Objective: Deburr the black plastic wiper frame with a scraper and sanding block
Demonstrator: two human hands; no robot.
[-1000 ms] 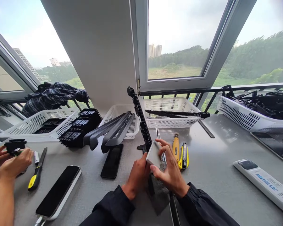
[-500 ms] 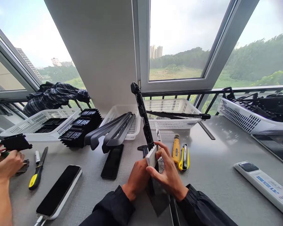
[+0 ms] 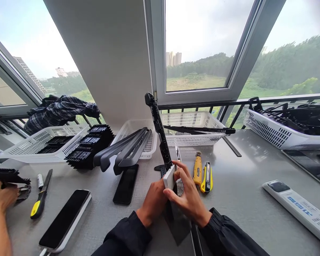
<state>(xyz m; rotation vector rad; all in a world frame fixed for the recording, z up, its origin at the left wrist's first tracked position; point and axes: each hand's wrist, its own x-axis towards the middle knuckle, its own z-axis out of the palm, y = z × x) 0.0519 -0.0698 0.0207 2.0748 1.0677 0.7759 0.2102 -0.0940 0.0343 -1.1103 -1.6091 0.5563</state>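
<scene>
In the head view, a long black plastic strip with ribbed edges slants up and away from my hands. My left hand is closed around its lower part, though its fingers are largely hidden. My right hand pinches a white rectangular block against the strip, thumb on the near side and fingers over the top. A thin dark grey sheet hangs below my hands; how it joins the block cannot be made out. A black caliper lies partly hidden behind the strip.
A yellow tool and yellow box cutter lie to the right, a phone to the left. White baskets with black parts line the back. A co-worker's hand holds a black part at far left.
The view has shifted slightly. My hands keep nearly the same grip on strip and block. At far left, the co-worker's hand and its black part have moved lower and further left.
</scene>
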